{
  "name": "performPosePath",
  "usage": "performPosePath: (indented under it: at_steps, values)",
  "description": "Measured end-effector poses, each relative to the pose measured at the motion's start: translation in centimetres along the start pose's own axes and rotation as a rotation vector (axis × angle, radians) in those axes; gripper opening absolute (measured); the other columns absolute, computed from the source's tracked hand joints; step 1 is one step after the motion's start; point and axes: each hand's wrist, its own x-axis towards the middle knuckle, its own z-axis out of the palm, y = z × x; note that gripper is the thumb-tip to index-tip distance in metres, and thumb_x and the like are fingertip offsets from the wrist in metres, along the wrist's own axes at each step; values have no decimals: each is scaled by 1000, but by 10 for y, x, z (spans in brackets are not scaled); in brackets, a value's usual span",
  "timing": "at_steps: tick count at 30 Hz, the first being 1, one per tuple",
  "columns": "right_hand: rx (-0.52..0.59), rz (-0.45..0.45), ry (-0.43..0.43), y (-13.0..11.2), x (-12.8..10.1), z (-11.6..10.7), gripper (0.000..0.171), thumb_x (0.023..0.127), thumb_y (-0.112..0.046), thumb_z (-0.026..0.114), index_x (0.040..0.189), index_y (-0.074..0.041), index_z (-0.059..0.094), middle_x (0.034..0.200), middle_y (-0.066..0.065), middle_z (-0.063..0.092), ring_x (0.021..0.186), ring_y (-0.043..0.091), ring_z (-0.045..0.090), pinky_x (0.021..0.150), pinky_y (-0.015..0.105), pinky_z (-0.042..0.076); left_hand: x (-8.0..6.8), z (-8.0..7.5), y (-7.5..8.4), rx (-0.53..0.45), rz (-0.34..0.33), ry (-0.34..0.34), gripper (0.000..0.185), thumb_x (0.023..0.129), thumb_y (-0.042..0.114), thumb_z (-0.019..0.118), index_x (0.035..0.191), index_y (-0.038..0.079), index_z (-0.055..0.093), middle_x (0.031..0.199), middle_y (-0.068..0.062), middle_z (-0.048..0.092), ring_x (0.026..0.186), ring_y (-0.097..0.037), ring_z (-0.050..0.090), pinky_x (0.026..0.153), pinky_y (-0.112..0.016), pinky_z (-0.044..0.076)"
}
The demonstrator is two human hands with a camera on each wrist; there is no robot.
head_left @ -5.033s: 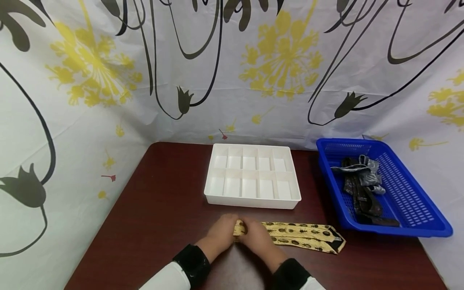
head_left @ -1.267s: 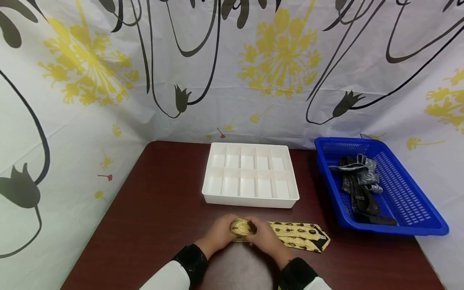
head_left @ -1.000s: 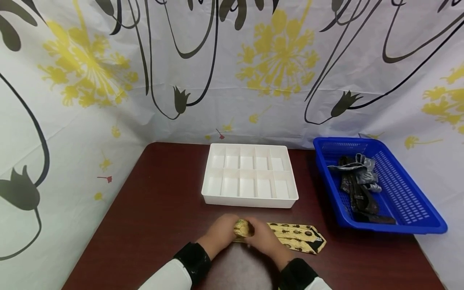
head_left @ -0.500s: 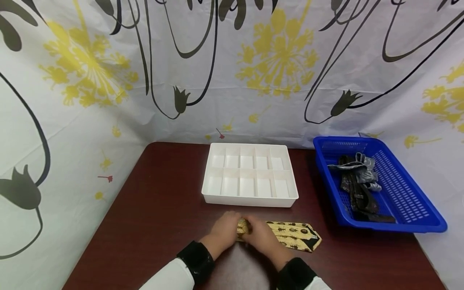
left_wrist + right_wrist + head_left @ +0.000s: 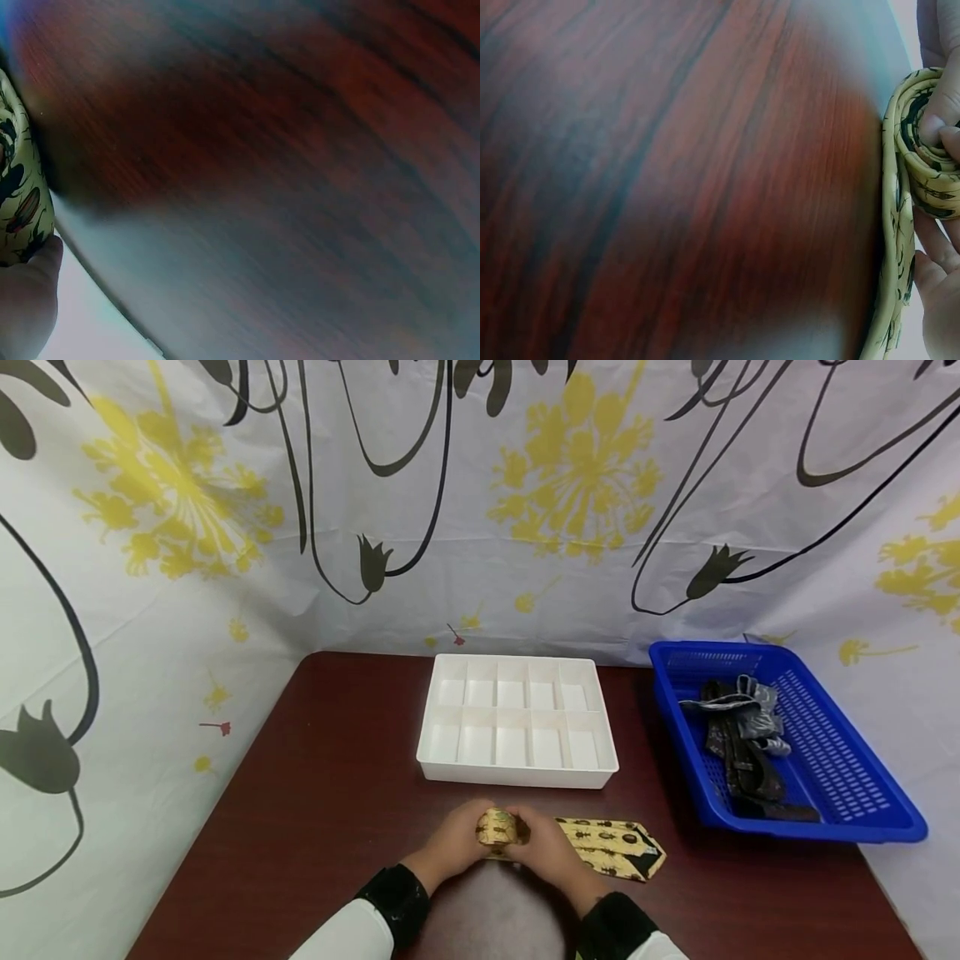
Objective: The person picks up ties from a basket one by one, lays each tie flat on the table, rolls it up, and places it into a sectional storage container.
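A makeshift recording booth rather than a lived-in room — a white curtain (image 5: pixel 480 510) printed with yellow flowers and black stems hangs close on three sides of a small dark wood table (image 5: pixel 322 793), shutting out any real room beyond the hands' work.

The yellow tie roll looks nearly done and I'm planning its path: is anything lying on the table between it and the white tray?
Nothing visible. Both hands hold the tie at the table's near edge, and only bare table lies between it and the tray. The basket sits off to the right.
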Motion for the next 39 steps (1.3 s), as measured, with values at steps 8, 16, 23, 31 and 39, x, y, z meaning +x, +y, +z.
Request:
performPosePath:
  at_steps: [8, 16, 23, 31, 39]
  values:
    - [-8, 13, -15, 1, 0, -2, 48, 73, -4, 75, 119, -2, 62, 110, 7, 65, 97, 20, 58, 79, 30, 48, 3, -4, 8, 123, 4, -36, 27, 76, 14, 77, 99, 10, 64, 92, 4, 62, 86, -10, 56, 80, -28, 47]
    - [-113, -8, -16, -4, -1, -4, 55, 71, -2, 76, 123, 1, 60, 107, 10, 65, 89, 18, 58, 74, 31, 47, 9, -5, 37, 476, -51, -58, 20, 75, 4, 72, 92, 11, 62, 86, -1, 61, 83, -16, 57, 70, -29, 50]
    - [-191, -4, -26, -17, 0, -6, 59, 75, -15, 79, 128, -1, 57, 102, 7, 65, 84, 16, 57, 74, 37, 48, 12, -3, 60, 654, -151, -83, 22, 78, 5, 74, 97, 6, 63, 94, -7, 62, 92, -21, 59, 71, -32, 54]
    - [-167, 11, -53, -16, 3, -7, 59, 73, -8, 73, 129, 0, 57, 93, 2, 62, 79, 14, 55, 69, 33, 46, 10, -6, 45, 517, -117, -113, 37, 75, 14, 79, 105, 6, 59, 102, -7, 60, 99, -22, 56, 82, -33, 52]
    - [-52, 9, -45, 1, 3, -7, 49, 72, -10, 76, 118, -6, 62, 100, 1, 65, 88, 13, 58, 76, 30, 47, 5, -7, 10, 139, -22, -72, 40, 70, 21, 83, 100, 14, 57, 92, 5, 56, 87, -12, 52, 78, -29, 46]
